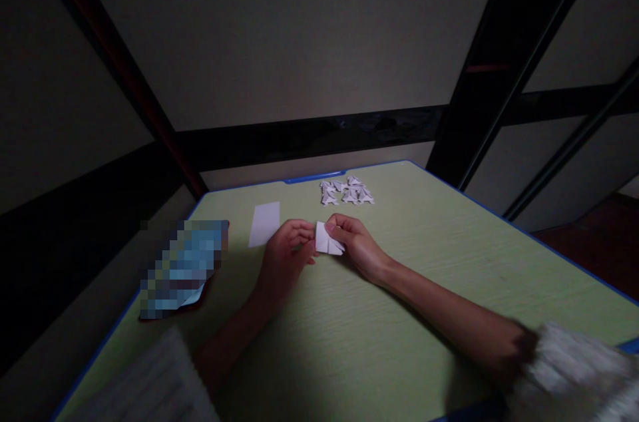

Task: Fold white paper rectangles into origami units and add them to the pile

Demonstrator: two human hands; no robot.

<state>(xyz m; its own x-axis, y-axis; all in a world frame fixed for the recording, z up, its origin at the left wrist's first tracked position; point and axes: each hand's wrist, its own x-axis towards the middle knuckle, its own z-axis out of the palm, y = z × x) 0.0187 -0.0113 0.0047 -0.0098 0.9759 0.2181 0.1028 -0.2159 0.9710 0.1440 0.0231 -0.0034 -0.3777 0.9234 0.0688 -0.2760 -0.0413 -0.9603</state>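
Observation:
A small piece of folded white paper [327, 240], with pleat-like creases and pointed corners at its lower right, is held above the table. My right hand [357, 242] pinches it from the right, thumb on top and fingers behind. At its left edge is my left hand [289, 249], fingers loosely curved and parted from the thumb; whether a fingertip touches the paper I cannot tell. Farther back sit several folded white paper figures [351, 194] in a cluster. Left of them lies a flat white sheet of paper [265, 223], partly behind my left hand.
The light green table [424, 315] has a blue rim and stands against a panelled wall [309, 29]. On its left side lies a pixelated blue object [187, 269] with a dark red edge. A blue strip [315, 177] runs along the back edge.

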